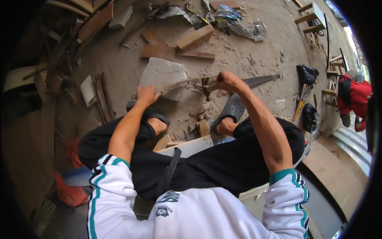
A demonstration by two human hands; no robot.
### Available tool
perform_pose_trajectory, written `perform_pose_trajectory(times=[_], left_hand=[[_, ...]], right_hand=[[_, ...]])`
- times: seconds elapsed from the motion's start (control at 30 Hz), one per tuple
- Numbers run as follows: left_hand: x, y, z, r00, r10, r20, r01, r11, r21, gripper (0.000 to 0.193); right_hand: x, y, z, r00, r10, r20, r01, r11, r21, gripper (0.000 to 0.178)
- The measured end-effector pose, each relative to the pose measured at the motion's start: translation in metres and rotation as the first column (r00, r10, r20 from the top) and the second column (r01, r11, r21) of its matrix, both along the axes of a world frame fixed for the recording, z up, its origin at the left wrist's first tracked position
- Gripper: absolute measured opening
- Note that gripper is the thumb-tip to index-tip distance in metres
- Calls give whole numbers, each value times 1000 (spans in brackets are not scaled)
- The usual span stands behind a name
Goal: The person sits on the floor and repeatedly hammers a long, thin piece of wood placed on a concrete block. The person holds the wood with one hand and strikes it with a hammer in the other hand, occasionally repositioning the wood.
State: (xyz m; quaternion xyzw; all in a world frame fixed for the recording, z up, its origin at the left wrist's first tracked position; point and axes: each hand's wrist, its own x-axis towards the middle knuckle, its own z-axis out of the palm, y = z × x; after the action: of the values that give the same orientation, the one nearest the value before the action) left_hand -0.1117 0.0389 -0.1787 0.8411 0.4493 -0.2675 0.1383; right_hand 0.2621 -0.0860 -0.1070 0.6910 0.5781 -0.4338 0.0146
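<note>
A thin wooden strip (181,84) lies across a pale concrete block (162,71) on the ground before me. My left hand (147,95) is closed around the strip's left end, thumb pointing right. Near the strip's other end, my right hand (228,82) is closed on what looks like the handle of a handsaw, partly covered by my fingers. The dark, tapering saw blade (260,81) runs from behind my right wrist toward the right. Both hands are between and just beyond my feet, which wear dark clogs (233,108).
Board offcuts (195,36) and crumpled plastic (250,30) lie at the far side. Stacked scrap wood (95,22) fills the left. Wood pieces (203,128) lie between my feet. At right are a yellow-handled tool (299,106) and a person in red (355,95).
</note>
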Motion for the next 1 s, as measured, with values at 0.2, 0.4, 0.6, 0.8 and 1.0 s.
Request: perform_pose_trajectory(times=[0.2,0.4,0.6,0.8,1.0], left_hand=[[-14,7,13,982,-41,183,72,984,-162,71],[-24,-2,23,986,63,153,-29,976,-218,65],[-12,-17,41,977,91,191,-28,951,-309,57],[-18,-34,46,967,115,226,-47,957,-287,53],[-7,-30,56,974,70,216,-19,972,-232,51]], right_hand=[[6,-34,-48,991,-100,-85,120,954,275,32],[-18,5,0,990,74,116,-31,943,-332,34],[-12,-21,-35,986,16,168,54,913,-404,32],[-4,-5,-33,936,293,194,-217,916,-338,27],[2,19,-43,911,385,148,-303,868,-395,24]])
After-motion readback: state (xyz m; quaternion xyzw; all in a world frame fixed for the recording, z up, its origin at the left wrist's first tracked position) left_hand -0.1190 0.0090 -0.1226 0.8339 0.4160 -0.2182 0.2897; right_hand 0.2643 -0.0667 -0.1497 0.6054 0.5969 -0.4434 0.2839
